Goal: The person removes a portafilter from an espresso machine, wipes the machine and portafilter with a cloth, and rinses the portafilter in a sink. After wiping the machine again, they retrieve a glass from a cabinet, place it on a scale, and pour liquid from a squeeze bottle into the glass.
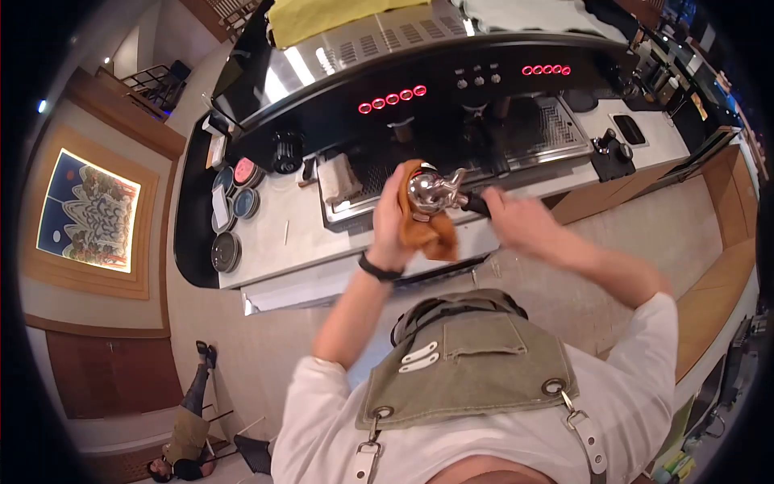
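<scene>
In front of the espresso machine (322,103), a shiny metal portafilter (434,192) is held up above the counter's front edge. My right hand (514,218) is closed around its black handle; the hand is slightly blurred. An orange-brown cloth (431,237) is bunched in my left hand (389,219), which wraps it around the left side of the portafilter head. The spouts face up and to the right. The basket side is hidden by the cloth and my left hand.
A folded beige cloth (339,179) lies at the drip tray's left end. Stacked saucers (226,252) and a thin white stick (285,232) are on the left counter. A tamper (619,150) stands on a black mat at right. A person (190,431) sits far left.
</scene>
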### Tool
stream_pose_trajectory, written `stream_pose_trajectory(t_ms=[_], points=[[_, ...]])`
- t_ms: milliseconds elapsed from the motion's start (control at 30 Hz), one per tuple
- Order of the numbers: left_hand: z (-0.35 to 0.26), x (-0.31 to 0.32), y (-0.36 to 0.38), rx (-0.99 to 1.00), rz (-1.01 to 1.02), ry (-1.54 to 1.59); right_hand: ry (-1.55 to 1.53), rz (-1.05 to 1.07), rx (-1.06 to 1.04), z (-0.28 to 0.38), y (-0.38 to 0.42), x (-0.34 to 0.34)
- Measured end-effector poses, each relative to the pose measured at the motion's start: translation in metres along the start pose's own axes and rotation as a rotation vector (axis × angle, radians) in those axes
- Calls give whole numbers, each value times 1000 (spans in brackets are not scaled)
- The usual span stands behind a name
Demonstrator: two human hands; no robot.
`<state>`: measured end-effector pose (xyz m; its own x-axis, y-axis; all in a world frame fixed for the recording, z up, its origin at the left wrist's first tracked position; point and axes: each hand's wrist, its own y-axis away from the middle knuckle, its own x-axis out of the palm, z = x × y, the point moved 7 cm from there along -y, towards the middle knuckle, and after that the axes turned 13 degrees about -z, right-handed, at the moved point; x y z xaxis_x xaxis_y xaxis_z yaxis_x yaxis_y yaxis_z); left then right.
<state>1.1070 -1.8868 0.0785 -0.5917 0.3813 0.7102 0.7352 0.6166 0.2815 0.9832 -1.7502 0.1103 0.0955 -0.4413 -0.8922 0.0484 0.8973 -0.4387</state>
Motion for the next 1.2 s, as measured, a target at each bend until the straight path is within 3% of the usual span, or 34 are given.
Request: stream_pose_trajectory(t_ms=[67, 133, 167, 267, 300, 367, 467, 500, 533, 633, 733, 767, 867, 900, 933, 1067, 1133, 1167, 1200], points=[[6, 13, 25, 166, -48, 87, -134, 101, 265, 23, 24, 12], [3, 13, 34, 292, 24, 67, -367, 33, 339, 44, 31, 11], [5, 6, 35, 351, 16, -67, -490, -1, 382, 52, 33, 12], [19, -29, 27, 553, 46, -541, -1053, 303, 771, 76, 39, 13], [20, -35, 22, 647, 89, -734, -1182, 317, 838, 81, 41, 12], [-4, -8, 36, 1118, 262, -1082, -1355, 381, 917, 80, 47, 10], [-9, -17, 37, 1427, 694, -1357, -1597, 428, 1031, 77, 62, 10], [-13, -14, 39, 1540, 752, -1322, -1663, 444, 1058, 78, 66, 13], [-14, -12, 38, 1532, 738, -1312, -1728, 460, 1080, 79, 68, 13], [-10, -7, 34, 1446, 647, -1271, -1528, 334, 1086, 87, 62, 13], [12, -1, 31, 1158, 166, -1020, -1230, 151, 966, 74, 59, 25], [14, -7, 24, 942, 80, -756, -1060, 126, 925, 67, 55, 22], [42, -20, 2, 255, -141, 4, -1134, 128, 904, 45, 65, 39], [39, -29, 2, 289, -184, 98, -1262, 71, 908, 45, 66, 39], [30, -27, 9, 366, -166, 76, -1390, 17, 909, 50, 70, 39], [53, -36, 10, 114, 3, 136, -1829, -7, 846, 58, 70, 46], [59, -22, 18, -41, 173, 89, -1834, 20, 889, 61, 73, 58], [65, -12, 24, 28, 172, 57, -1794, 31, 939, 64, 75, 65], [74, -20, 19, -36, 151, 45, -1751, 43, 986, 66, 76, 72]])
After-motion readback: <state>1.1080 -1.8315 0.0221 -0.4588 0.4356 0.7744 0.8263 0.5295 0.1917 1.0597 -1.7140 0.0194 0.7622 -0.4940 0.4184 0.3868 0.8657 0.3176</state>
